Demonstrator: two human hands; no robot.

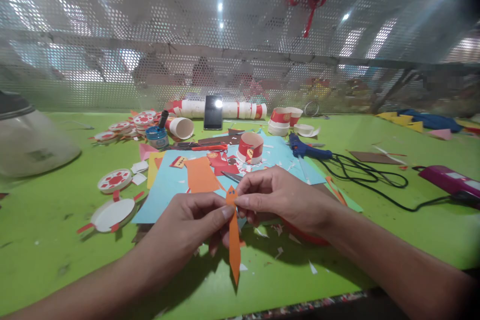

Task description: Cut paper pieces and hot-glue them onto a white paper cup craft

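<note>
An orange paper strip (pixel 234 250) hangs upright before me, cut to a point at both ends, with two small dark dots near its top. My left hand (pixel 200 220) pinches its left edge between thumb and fingers. On the opposite side my right hand (pixel 283 197) is closed on the strip just below the dots. Beneath the right hand lies a pair of scissors (pixel 231 177); a blade and part of a red handle show, the rest is covered. Behind the hands, an orange paper sheet (pixel 203 175) and a red paper cup ring (pixel 250 149) rest on light blue paper (pixel 161 195).
A blue glue gun (pixel 305 149) with a looped black cable lies right, near a purple power strip (pixel 448 182). White-and-red paper discs (pixel 113 215) lie left. A phone (pixel 213 112) leans against stacked paper cups (pixel 240 110) at the back. Paper scraps litter the green table (pixel 375 240).
</note>
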